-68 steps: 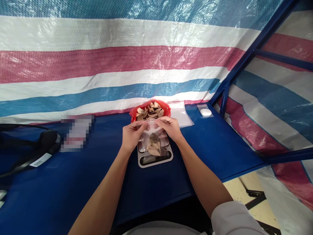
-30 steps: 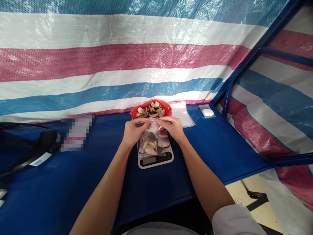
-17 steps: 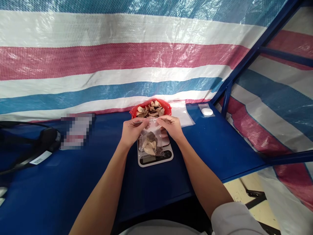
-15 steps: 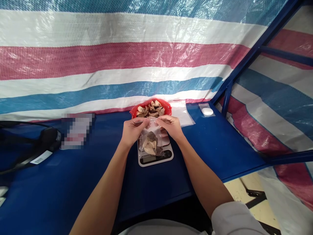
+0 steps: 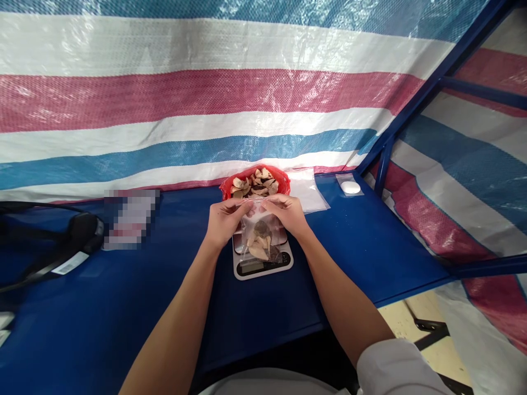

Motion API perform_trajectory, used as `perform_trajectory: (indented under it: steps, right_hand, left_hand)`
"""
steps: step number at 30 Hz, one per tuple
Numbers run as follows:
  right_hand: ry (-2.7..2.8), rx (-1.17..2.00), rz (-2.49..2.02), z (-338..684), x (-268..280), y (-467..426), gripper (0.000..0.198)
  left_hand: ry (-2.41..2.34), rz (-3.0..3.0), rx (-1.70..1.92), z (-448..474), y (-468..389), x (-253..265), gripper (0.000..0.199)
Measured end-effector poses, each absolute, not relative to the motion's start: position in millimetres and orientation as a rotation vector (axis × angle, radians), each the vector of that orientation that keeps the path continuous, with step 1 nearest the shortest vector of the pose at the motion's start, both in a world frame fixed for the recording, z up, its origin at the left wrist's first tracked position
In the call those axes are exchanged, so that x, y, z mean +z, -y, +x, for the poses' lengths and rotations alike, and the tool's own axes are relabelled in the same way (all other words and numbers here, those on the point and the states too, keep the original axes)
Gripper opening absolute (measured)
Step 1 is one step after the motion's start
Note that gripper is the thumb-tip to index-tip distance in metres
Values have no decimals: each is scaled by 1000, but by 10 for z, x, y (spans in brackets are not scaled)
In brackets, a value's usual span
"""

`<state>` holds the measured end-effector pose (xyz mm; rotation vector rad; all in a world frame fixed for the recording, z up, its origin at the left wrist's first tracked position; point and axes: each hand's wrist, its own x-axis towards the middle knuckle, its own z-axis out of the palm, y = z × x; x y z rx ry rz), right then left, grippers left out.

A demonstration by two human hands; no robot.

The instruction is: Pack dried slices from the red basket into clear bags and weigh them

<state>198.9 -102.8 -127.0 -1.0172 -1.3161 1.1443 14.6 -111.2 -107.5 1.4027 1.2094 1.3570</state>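
A clear plastic bag (image 5: pixel 263 241) with several pale and brown dried slices in its lower part hangs over a white kitchen scale (image 5: pixel 263 271). My left hand (image 5: pixel 228 219) pinches the bag's top edge on the left. On the right, my right hand (image 5: pixel 287 213) grips the same edge, its thumb close to the left one. The bag covers much of the scale's plate and part of its dark display strip. Just behind my hands stands a red plastic bag (image 5: pixel 284 180), open and filled with similar dried slices (image 5: pixel 259 184).
Flat clear bags (image 5: pixel 308 192) lie to the right of the red bag. Farther right is a small bag with a white oval object (image 5: pixel 350 187). Black straps or cables (image 5: pixel 82 236) lie at left beside a blurred-out packet (image 5: pixel 130 219). Striped sheeting (image 5: pixel 206 93) walls the blue table (image 5: pixel 164 307).
The filled bag has shifted slightly to the right and its slices have settled a little differently. Both hands keep their pinch along the top edge.
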Motion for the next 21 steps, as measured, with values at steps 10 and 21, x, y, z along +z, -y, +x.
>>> perform_trajectory:
  steps: [10, 21]
  right_hand:
    - [1340, 1112, -989, 2013, -1232, 1042, 30]
    - [1337, 1101, -989, 1980, -1230, 1048, 25]
  left_hand:
    - [-1198, 1387, 1334, 133, 1122, -1071, 26]
    - [-1212, 1452, 1300, 159, 1159, -1021, 25]
